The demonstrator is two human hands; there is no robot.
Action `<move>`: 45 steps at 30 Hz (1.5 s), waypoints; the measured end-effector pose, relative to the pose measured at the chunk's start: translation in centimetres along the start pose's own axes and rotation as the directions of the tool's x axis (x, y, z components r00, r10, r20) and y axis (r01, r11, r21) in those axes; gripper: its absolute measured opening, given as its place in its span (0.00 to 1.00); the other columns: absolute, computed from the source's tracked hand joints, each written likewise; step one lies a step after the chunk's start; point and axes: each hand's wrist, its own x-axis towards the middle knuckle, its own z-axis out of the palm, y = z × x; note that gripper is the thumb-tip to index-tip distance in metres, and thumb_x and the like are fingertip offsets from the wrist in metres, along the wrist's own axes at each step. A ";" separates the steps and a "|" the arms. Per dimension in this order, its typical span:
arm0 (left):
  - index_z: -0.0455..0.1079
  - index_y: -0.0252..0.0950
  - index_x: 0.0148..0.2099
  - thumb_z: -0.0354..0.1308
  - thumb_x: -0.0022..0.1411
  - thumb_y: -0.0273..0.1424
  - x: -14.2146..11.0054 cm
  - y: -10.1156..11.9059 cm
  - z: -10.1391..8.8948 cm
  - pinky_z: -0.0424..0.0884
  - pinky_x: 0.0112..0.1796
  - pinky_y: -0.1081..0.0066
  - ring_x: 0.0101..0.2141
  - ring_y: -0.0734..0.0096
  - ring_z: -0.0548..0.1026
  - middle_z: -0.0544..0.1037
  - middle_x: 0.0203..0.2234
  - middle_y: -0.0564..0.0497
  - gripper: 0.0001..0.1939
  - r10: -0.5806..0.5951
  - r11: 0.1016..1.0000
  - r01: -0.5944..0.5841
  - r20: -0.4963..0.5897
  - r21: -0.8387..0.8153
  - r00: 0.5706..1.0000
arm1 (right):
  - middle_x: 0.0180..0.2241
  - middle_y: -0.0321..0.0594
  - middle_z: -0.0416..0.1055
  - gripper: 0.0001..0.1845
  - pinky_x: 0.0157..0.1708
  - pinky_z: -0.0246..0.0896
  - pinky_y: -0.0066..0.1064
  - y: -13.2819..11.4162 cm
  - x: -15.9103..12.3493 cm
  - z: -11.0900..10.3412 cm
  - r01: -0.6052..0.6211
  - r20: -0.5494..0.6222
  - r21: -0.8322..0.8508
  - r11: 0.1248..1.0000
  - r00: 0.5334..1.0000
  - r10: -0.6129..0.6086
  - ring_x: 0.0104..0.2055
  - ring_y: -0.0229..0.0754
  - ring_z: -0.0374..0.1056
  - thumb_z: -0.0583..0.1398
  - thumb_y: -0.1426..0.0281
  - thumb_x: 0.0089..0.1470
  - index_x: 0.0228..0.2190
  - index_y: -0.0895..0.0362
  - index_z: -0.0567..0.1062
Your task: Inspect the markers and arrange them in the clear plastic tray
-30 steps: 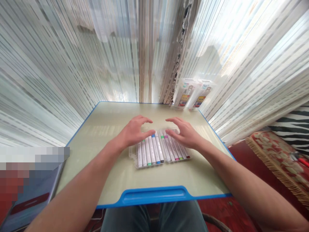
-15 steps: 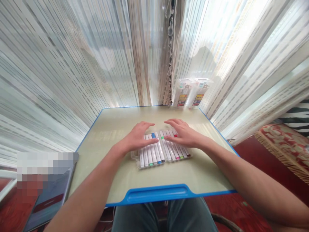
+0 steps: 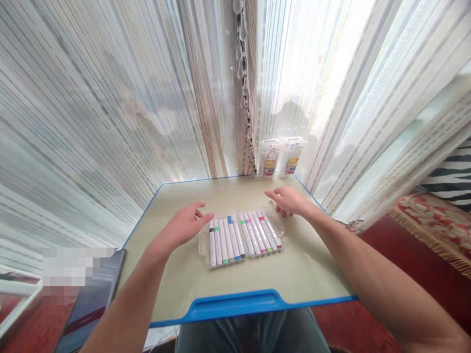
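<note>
Two clear plastic cases lie side by side on the table, each with a row of white markers with coloured ends. Just off the upper left corner of the left row of markers is my left hand, its fingers apart and nothing in it. My right hand hovers beyond the upper right of the right row of markers, near the edge of the clear case. Its fingers are loosely bent and apart, and it holds nothing.
Two upright clear cases with labels, one left and one right, stand at the table's back right. A blue rim edges the pale table. A dark flat-screen device is at the left edge. String curtains hang behind.
My hands have drawn apart, left hand to the left and right hand to the right, uncovering the tops of the markers. The whole view has shifted slightly.
</note>
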 end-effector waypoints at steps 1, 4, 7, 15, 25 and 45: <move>0.65 0.35 0.59 0.49 0.58 0.56 -0.7 -0.2 0.0 0.68 0.44 0.61 0.42 0.55 0.76 0.79 0.42 0.42 0.36 -0.047 0.999 0.046 -0.028 -0.016 0.999 | 0.24 0.47 0.77 0.24 0.14 0.61 0.29 -0.1 -0.1 -0.1 -0.027 0.045 0.013 1.000 0.999 0.026 0.18 0.43 0.71 0.49 0.53 0.62 0.30 0.60 0.72; 0.66 0.32 0.58 0.51 0.57 0.54 -2.7 -0.8 0.4 0.69 0.41 0.62 0.39 0.55 0.77 0.80 0.39 0.42 0.36 -0.164 0.978 0.161 -0.015 -0.131 0.986 | 0.21 0.48 0.75 0.25 0.14 0.63 0.30 -0.4 -0.4 -0.2 -0.064 0.160 0.035 0.997 0.985 0.058 0.18 0.46 0.72 0.49 0.52 0.62 0.34 0.61 0.71; 0.65 0.29 0.57 0.52 0.56 0.51 -3.9 -1.0 1.0 0.69 0.36 0.64 0.37 0.56 0.77 0.80 0.37 0.41 0.35 -0.226 0.931 0.225 0.030 -0.289 0.974 | 0.20 0.48 0.75 0.26 0.15 0.65 0.31 -0.4 -0.5 -0.1 -0.077 0.220 0.067 0.995 0.974 0.060 0.19 0.48 0.73 0.49 0.50 0.62 0.35 0.61 0.71; 0.65 0.28 0.57 0.57 0.54 0.44 -4.7 -0.2 1.6 0.65 0.35 0.67 0.38 0.62 0.76 0.80 0.39 0.42 0.33 -0.325 0.782 0.267 -0.002 -0.563 0.946 | 0.17 0.42 0.71 0.26 0.14 0.65 0.29 0.2 -0.2 -0.4 -0.067 0.211 0.171 0.983 0.977 0.030 0.18 0.46 0.72 0.52 0.49 0.60 0.37 0.60 0.70; 0.72 0.29 0.51 0.63 0.52 0.39 -5.3 0.5 2.0 0.64 0.37 0.70 0.39 0.66 0.74 0.79 0.40 0.40 0.27 -0.295 0.526 0.183 0.024 -0.831 0.955 | 0.14 0.37 0.69 0.18 0.10 0.60 0.24 0.0 -0.3 -0.7 0.062 0.044 0.372 0.926 0.995 -0.085 0.14 0.38 0.67 0.58 0.57 0.59 0.33 0.60 0.74; 0.73 0.32 0.54 0.50 0.64 0.41 -3.2 6.1 4.6 0.66 0.41 0.66 0.44 0.62 0.72 0.77 0.48 0.43 0.23 -0.029 0.741 -0.230 -0.373 -0.630 0.927 | 0.18 0.36 0.70 0.15 0.13 0.59 0.25 -2.1 -2.1 1.4 0.359 -0.219 0.574 0.736 0.933 -0.284 0.15 0.33 0.62 0.57 0.64 0.55 0.32 0.63 0.78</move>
